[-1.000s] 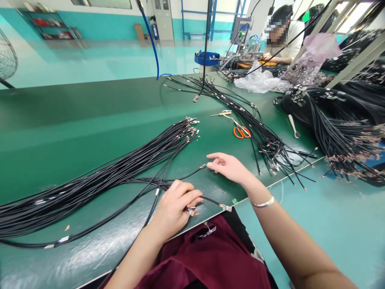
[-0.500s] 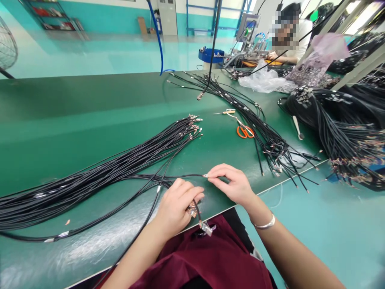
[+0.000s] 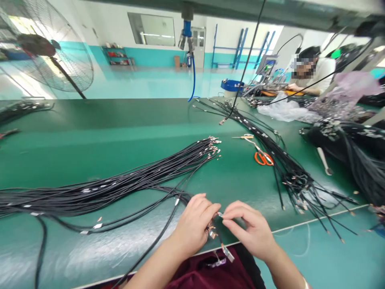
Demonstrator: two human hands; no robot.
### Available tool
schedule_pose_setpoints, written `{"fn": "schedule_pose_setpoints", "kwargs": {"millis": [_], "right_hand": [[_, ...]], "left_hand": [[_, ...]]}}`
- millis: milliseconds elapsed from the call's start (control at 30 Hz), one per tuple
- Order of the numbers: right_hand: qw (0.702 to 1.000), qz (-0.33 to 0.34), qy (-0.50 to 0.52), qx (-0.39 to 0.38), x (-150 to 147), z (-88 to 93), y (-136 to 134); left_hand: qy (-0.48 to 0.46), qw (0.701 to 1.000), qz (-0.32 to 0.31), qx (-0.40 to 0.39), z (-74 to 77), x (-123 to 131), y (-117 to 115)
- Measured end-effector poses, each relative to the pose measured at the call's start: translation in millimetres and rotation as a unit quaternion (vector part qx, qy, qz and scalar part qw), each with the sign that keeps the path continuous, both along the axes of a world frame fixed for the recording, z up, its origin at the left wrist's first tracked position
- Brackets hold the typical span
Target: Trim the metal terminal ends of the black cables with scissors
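My left hand [image 3: 197,224] is closed around several black cables near the table's front edge; their metal-tipped ends [image 3: 212,232] stick out below its fingers. One cable with a larger silver connector [image 3: 227,253] hangs over the edge by my lap. Close beside it, my right hand [image 3: 248,228] pinches a small cable end [image 3: 220,214] between thumb and forefinger. Behind my hands, a long bundle of black cables [image 3: 135,172] with white labels stretches leftward across the green table [image 3: 120,114].
Orange-handled scissors [image 3: 264,158] and a thin pick [image 3: 246,137] lie beyond my hands. Another cable bundle [image 3: 270,144] runs across the right side, near a brush [image 3: 325,160]. A black cable [image 3: 248,60] dangles overhead. A person [image 3: 315,72] sits at the back right.
The view has tilted up and turned left, bringing a fan into sight. My right hand has come in close to my left hand, with the pinched cable end.
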State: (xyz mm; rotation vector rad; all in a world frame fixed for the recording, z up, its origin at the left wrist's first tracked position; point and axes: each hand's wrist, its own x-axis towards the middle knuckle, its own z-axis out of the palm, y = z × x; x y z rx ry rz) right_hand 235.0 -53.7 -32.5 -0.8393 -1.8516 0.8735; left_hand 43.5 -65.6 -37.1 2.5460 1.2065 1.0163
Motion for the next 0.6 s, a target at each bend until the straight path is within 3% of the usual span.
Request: {"fn": "schedule_pose_setpoints", "kwargs": {"millis": [100,200,367,500,600], "right_hand": [[0.992,-0.015,-0.007,-0.125,4,-0.9,16],[0.982,-0.037,-0.089,-0.164,7,-2.3,45],[0.975,-0.047,-0.183,-0.115,-2,-14.1,112],[0.97,-0.078,-0.227,-0.028,-21,-23.5,167],[0.967,-0.051,-0.244,0.044,-36,-26.4,194]], "left_hand": [[0.016,1.0,0.004,-0.024,-2.8,-1,1],[0.02,0.999,0.002,-0.048,-4.5,-2,1],[0.007,0.999,0.015,-0.05,-4.9,-1,0],[0.01,0.999,0.015,-0.034,-6.6,0,0],[0.026,0.999,0.016,-0.038,-9.0,0,0]]}}
